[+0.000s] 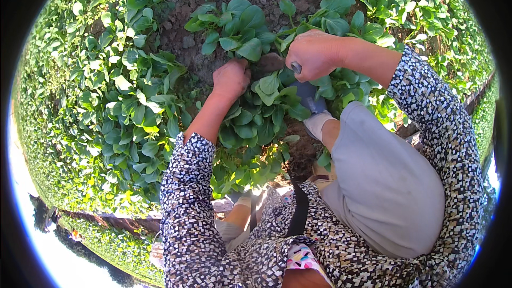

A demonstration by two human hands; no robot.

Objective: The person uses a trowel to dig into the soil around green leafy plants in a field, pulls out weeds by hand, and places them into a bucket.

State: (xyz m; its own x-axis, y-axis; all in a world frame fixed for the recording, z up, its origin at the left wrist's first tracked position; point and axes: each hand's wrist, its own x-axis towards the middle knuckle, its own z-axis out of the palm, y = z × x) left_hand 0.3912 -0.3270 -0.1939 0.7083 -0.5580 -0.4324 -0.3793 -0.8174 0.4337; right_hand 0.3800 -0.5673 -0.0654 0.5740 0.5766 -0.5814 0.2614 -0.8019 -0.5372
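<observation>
My right hand (pixel 314 56) is closed in a fist around a hand tool (pixel 296 68); only the rounded grey end of its handle shows clearly. Between my hands lies a dull brown, flat shape (pixel 269 63) that may be its blade, partly under leaves. My left hand (pixel 232 80) reaches low to the soil with curled fingers. Their tips are hidden, so what they hold cannot be made out. Just beyond it grows a leafy green plant (pixel 242 26) with broad, rounded leaves. Another leafy clump (pixel 261 106) stands on the near side, between my forearms.
Dense green plants (pixel 128 112) spread along the left, and more (pixel 410 0) grow at the far right. Bare brown soil (pixel 181 42) shows between the rows. My grey shoe (pixel 309 98) is planted among the leaves, below my bent knee (pixel 368 144).
</observation>
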